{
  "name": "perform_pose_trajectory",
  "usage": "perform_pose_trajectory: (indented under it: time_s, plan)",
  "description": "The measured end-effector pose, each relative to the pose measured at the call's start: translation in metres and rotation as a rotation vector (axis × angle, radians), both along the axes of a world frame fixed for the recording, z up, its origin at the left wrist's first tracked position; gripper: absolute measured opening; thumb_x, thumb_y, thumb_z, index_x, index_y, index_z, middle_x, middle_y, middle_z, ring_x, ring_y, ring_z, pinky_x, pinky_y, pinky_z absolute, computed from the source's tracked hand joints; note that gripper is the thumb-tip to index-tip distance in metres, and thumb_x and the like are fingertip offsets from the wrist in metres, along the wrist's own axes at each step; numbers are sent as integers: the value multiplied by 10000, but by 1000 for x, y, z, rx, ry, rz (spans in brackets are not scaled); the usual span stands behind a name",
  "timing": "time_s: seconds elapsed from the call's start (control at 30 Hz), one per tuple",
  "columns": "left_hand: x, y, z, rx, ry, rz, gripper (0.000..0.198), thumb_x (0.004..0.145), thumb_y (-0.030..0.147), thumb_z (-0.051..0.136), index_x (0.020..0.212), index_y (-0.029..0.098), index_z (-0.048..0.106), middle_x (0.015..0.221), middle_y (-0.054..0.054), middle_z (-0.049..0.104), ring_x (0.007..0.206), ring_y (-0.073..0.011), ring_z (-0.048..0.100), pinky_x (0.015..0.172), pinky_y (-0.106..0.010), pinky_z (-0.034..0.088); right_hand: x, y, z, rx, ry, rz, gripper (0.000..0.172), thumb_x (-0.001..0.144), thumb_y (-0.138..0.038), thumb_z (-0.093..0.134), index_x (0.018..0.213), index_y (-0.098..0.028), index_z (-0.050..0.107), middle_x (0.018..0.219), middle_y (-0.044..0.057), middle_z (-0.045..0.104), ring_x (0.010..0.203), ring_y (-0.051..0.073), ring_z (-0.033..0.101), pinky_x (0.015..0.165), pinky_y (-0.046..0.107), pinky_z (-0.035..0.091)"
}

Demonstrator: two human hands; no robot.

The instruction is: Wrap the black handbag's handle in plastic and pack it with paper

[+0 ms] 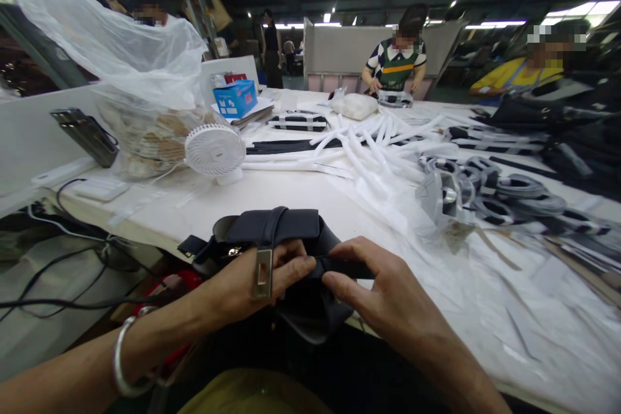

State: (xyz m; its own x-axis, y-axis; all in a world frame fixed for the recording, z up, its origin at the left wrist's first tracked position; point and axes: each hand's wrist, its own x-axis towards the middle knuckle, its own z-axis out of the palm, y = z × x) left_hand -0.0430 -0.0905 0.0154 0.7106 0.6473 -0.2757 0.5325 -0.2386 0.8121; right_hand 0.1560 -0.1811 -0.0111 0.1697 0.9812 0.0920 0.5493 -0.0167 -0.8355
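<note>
A black leather handbag (301, 223) with a strap and a metal clasp plate (262, 275) is held at the table's near edge, over my lap. My left hand (272, 275) reaches under the hanging clasp strap, its thumb and fingers closed on the bag's dark edge. Close beside it, my right hand (371, 275) pinches a black strap or edge piece of the same bag between thumb and fingers. The bag's inside is dark, and exactly which layer each hand grips cannot be made out.
White padded tubes (359, 155) lie heaped beyond the bag, with coiled grey-black straps (519, 186) to the right. A small white fan (216, 150), a blue box (236, 98) and a plastic bag (150, 136) stand left. Cables (63, 303) hang at lower left. Co-workers (400, 58) are across the table.
</note>
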Motion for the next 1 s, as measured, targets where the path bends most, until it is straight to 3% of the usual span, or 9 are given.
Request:
perform_pose_trajectory:
  time_s: [0.07, 0.2, 0.37, 0.47, 0.6, 0.7, 0.9, 1.0]
  plan:
    - [-2, 0, 5, -49, 25, -48, 372, 944, 534, 428, 879, 198, 573, 630, 48, 513, 570, -114, 499, 540, -213, 382, -3, -1, -2, 7, 13, 24, 208, 762, -356, 729, 954, -277, 708, 967, 19, 711, 928, 235, 644, 819, 320, 473]
    - [-3, 2, 3, 108, 3, -64, 333, 956, 481, 428, 886, 210, 609, 704, 55, 541, 647, -112, 508, 595, -202, 387, 1, -1, -6, -82, 164, 56, 113, 830, -324, 660, 918, -265, 699, 882, -18, 711, 842, 182, 655, 765, 271, 480]
    - [-1, 6, -6, 244, 56, -74, 417, 863, 587, 545, 1043, 230, 663, 951, -6, 679, 880, -200, 616, 783, -264, 459, -5, -7, -14, -104, 170, -6, 77, 813, -305, 682, 821, -230, 662, 754, -45, 672, 742, 152, 625, 668, 239, 456]
    - [4, 9, -10, 283, 137, -57, 449, 829, 571, 573, 1080, 208, 652, 1002, -43, 683, 935, -234, 614, 814, -291, 462, -21, -15, -25, 52, 61, -108, 98, 811, -274, 682, 775, -214, 614, 704, -41, 635, 673, 139, 598, 613, 242, 428]
    - [15, 6, -13, 275, 112, -80, 184, 732, 351, 623, 800, 182, 591, 729, 14, 595, 695, -155, 549, 660, -243, 441, -38, -22, -44, 504, -244, -194, 109, 877, -163, 598, 780, -206, 573, 688, -12, 604, 626, 140, 560, 599, 285, 377]
    - [19, -2, -13, 283, 3, 23, 122, 661, 236, 596, 741, 184, 520, 661, 39, 498, 623, -117, 479, 606, -218, 415, -40, -22, -52, 706, -414, -156, 159, 866, -38, 566, 831, -191, 583, 739, 18, 647, 663, 151, 580, 661, 323, 391]
    - [19, -8, -24, 239, -36, 118, 184, 622, 235, 631, 750, 183, 509, 672, 39, 470, 655, -126, 498, 652, -229, 451, -37, -23, -64, 743, -334, -71, 259, 834, 43, 542, 947, -187, 577, 973, 64, 696, 911, 175, 642, 929, 379, 465]
    - [23, -3, -37, 224, -12, 188, 185, 616, 215, 630, 756, 184, 514, 706, 27, 515, 719, -149, 532, 702, -247, 466, -36, -24, -62, 630, -222, -101, 185, 862, -26, 542, 887, -209, 546, 945, 45, 674, 887, 169, 632, 851, 330, 490]
